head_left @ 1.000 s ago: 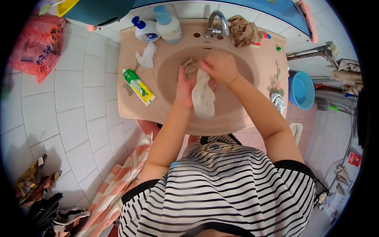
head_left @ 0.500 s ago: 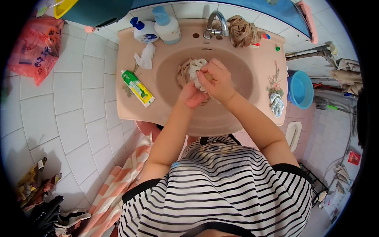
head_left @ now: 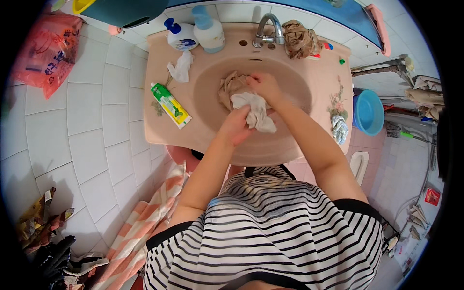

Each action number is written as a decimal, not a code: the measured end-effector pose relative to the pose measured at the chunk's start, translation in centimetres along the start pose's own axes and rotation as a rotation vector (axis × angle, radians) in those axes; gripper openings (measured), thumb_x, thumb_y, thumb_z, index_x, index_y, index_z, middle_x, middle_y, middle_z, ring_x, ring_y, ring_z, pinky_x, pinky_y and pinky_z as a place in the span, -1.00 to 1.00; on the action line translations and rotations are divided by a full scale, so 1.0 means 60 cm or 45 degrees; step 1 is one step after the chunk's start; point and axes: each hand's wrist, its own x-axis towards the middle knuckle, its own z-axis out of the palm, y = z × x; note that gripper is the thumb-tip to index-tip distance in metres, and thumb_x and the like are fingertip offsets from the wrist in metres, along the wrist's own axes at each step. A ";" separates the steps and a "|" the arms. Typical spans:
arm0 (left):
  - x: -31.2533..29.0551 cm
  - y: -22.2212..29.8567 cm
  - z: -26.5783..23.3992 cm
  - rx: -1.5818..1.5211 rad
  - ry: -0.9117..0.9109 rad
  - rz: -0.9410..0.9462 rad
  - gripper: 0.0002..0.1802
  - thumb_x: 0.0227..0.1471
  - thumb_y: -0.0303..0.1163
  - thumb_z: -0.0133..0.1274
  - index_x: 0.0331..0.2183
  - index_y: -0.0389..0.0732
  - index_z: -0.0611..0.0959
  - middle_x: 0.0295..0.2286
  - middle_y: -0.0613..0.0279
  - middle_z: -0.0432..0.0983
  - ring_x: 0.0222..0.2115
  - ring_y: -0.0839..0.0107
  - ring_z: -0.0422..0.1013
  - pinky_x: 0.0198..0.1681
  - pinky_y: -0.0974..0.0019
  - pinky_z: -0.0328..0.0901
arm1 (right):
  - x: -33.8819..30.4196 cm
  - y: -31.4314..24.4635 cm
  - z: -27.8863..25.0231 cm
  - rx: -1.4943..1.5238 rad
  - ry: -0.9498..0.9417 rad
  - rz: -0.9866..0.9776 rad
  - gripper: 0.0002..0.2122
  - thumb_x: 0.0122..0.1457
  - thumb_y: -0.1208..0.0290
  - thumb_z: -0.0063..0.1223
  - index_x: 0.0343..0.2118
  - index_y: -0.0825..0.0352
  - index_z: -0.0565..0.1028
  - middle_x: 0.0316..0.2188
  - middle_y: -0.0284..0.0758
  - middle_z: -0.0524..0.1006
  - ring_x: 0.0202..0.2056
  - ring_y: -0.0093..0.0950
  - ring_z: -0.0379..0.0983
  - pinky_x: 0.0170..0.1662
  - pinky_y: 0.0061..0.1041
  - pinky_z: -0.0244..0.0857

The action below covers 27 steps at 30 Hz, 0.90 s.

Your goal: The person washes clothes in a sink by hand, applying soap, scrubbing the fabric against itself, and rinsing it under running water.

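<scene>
Over the pink oval basin (head_left: 296, 99), my left hand (head_left: 236, 126) grips a crumpled white cloth (head_left: 258, 115), its loose end hanging to the right. Farther back, my right hand (head_left: 265, 87) has its fingers pinched together at the right edge of a wet, bunched beige cloth (head_left: 231, 86). That beige cloth lies in the left part of the basin, behind the white one. My right fingertips are partly hidden against it.
A curved metal faucet (head_left: 267, 31) rises behind the basin, beside a crumpled brown bag (head_left: 300, 39). Two pump bottles (head_left: 210, 37), a white tissue (head_left: 181, 66) and a green-yellow tube (head_left: 171, 105) occupy the counter's left. At right are a crumpled wrapper (head_left: 339, 129) and a blue bucket (head_left: 369, 112).
My hands have moved apart. The white cloth, bunched between both hands before, now hangs spread from my left hand, while my right hand has shifted to the beige cloth.
</scene>
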 end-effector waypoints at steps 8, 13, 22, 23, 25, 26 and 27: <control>0.007 0.011 -0.065 1.465 0.392 0.741 -0.69 -0.11 -0.46 -0.02 -0.23 -0.33 0.49 -0.34 0.17 0.49 -0.36 0.40 0.43 -0.32 0.35 0.31 | -0.056 -0.045 0.044 -0.119 -0.150 -1.266 -0.81 0.11 0.32 -0.04 -0.42 0.35 0.51 -0.51 -0.37 0.51 -0.40 -0.50 0.43 -0.26 -0.49 0.29; 0.001 0.013 -0.029 1.621 0.179 0.876 -0.78 -0.17 -0.52 -0.05 -0.36 -0.29 0.56 -0.46 0.16 0.52 -0.44 0.30 0.45 -0.34 0.32 0.32 | -0.033 -0.039 0.017 0.285 -0.762 -0.452 -0.81 0.17 0.34 -0.12 -0.39 0.33 0.51 -0.38 -0.37 0.53 -0.34 -0.53 0.44 -0.20 -0.52 0.30; -0.004 0.024 -0.012 1.407 0.198 1.205 -0.81 -0.23 -0.60 -0.14 -0.51 -0.33 0.58 -0.52 0.20 0.48 -0.50 0.45 0.40 -0.40 0.42 0.31 | -0.045 0.045 0.057 1.589 -1.024 0.500 -0.81 0.19 0.22 -0.14 -0.26 0.15 0.48 -0.32 -0.44 0.51 -0.33 -0.50 0.47 -0.23 -0.48 0.36; -0.002 0.028 -0.006 1.344 0.174 1.198 -0.80 -0.23 -0.60 -0.16 -0.51 -0.33 0.58 -0.52 0.22 0.47 -0.52 0.46 0.39 -0.41 0.43 0.30 | -0.048 0.049 0.067 1.607 -0.885 0.519 -0.82 0.18 0.24 -0.12 -0.28 0.16 0.48 -0.31 -0.41 0.51 -0.32 -0.47 0.47 -0.23 -0.46 0.36; -0.003 0.036 0.000 1.101 0.231 1.184 -0.77 -0.21 -0.63 -0.18 -0.50 -0.33 0.58 -0.52 0.21 0.47 -0.55 0.48 0.38 -0.46 0.44 0.30 | -0.056 0.039 0.092 1.631 -0.621 0.565 -0.84 0.14 0.26 -0.08 -0.30 0.16 0.49 -0.28 -0.34 0.51 -0.32 -0.40 0.47 -0.23 -0.42 0.36; -0.001 0.040 0.003 0.920 0.296 1.171 -0.75 -0.21 -0.65 -0.20 -0.47 -0.33 0.58 -0.51 0.19 0.48 -0.57 0.49 0.39 -0.49 0.45 0.30 | -0.057 0.039 0.083 1.025 -0.429 0.338 -0.84 0.11 0.28 -0.05 -0.31 0.17 0.49 -0.27 -0.30 0.49 -0.30 -0.36 0.46 -0.22 -0.40 0.35; -0.004 0.045 0.002 0.739 0.364 1.153 -0.73 -0.20 -0.67 -0.21 -0.45 -0.33 0.59 -0.49 0.18 0.49 -0.59 0.50 0.40 -0.52 0.45 0.30 | -0.061 0.033 0.071 0.424 -0.234 0.114 -0.85 0.07 0.30 -0.01 -0.31 0.18 0.49 -0.27 -0.27 0.48 -0.29 -0.32 0.45 -0.21 -0.38 0.34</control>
